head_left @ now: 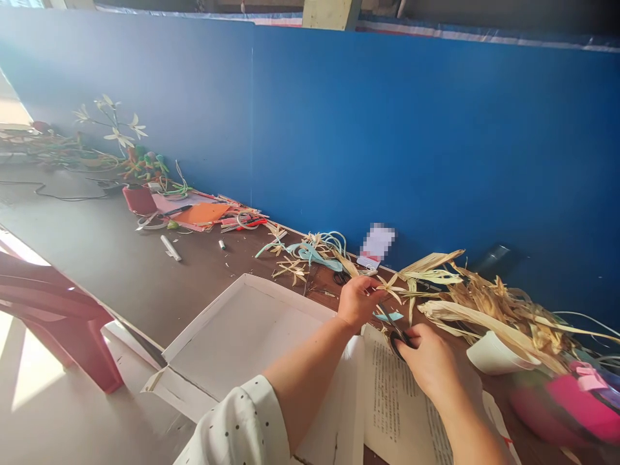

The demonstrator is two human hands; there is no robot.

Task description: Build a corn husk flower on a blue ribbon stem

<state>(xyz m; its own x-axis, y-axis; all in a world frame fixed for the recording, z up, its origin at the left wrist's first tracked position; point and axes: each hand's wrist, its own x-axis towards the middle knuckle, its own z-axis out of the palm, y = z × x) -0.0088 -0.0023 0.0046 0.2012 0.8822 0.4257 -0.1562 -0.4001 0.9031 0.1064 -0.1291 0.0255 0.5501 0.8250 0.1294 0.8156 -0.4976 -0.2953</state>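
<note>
Far left of the table: finished-looking husk flowers are standing on stems, with coloured paper scraps and tape lying beside them. So some pieces are looking done already.

Centre: a flattened white cardboard tray is lying open, nothing in it that I can see.

Left hand is pinching a small husk strip piece, holding it up just above the table edge. Right hand is closed around black scissors, blades pointing up toward that piece; whether they're cutting right now is hard to tell, view is blurry there. Both are working over a printed page.

Right: a big pile of raw dried husks is sitting uncut, next to a white cup. Judging by that pile, most trimming is still remaining.
</note>
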